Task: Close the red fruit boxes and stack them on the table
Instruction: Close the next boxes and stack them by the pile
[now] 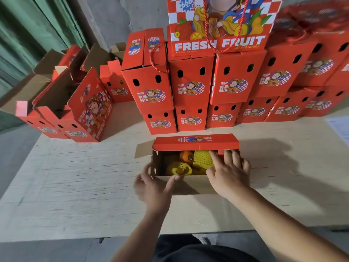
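An open red fruit box (195, 143) lies in front of me on the table (75, 176), its far flap standing up red and its near brown flap folded toward me. Inside are an orange fruit and yellow net-wrapped fruit (188, 163). My left hand (153, 186) grips the box's near left corner, thumb on the brown flap. Over the box's right end lies my right hand (229, 173), its fingers spread and the fingertips touching the far flap's edge. Closed red boxes (190, 84) are stacked in two rows behind.
Several open red boxes (75, 110) stand at the back left near the table's left edge. A tall "FRESH FRUIT" box (221, 23) with a rope handle tops the stack. A white paper (340, 127) lies at the right edge. The table's front edge is close to my body.
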